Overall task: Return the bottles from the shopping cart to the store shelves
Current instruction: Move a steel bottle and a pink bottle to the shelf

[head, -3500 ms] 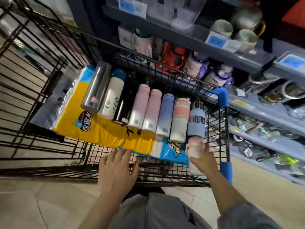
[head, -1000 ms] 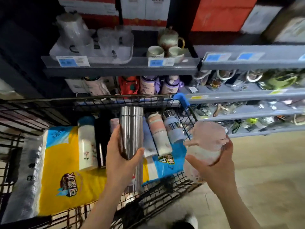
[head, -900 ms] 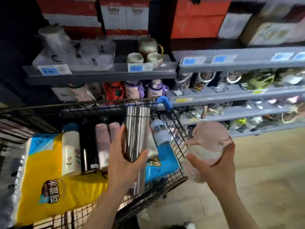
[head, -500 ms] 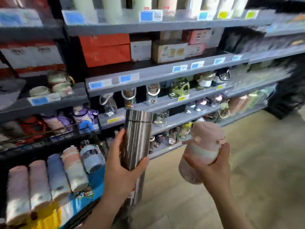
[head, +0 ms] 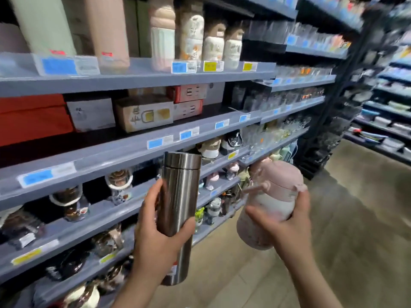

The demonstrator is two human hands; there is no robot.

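My left hand [head: 155, 241] grips a tall steel flask [head: 179, 196] upright around its middle. My right hand [head: 287, 227] holds a round pink bottle [head: 271, 198] with a lid and a small spout, tilted slightly left. Both bottles are raised in front of grey store shelves [head: 138, 76]. The top shelf carries tall bottles: a pale green one [head: 44, 25], a pink one [head: 109, 30] and several cream patterned ones [head: 213, 43]. The shopping cart is out of view.
Boxes, red [head: 33, 116] and beige [head: 144, 112], fill the second shelf. Lower shelves hold cups, small bottles and packaged ware [head: 71, 201]. Glassware [head: 289, 32] lines the shelves to the right. A dark rack [head: 333, 130] stands further right, and tan floor [head: 355, 218] stretches along the aisle.
My view has swung up and right from the cart to the shelves. Both hands took bottles out of the cart and carry them higher, now level with the lower-middle shelves.
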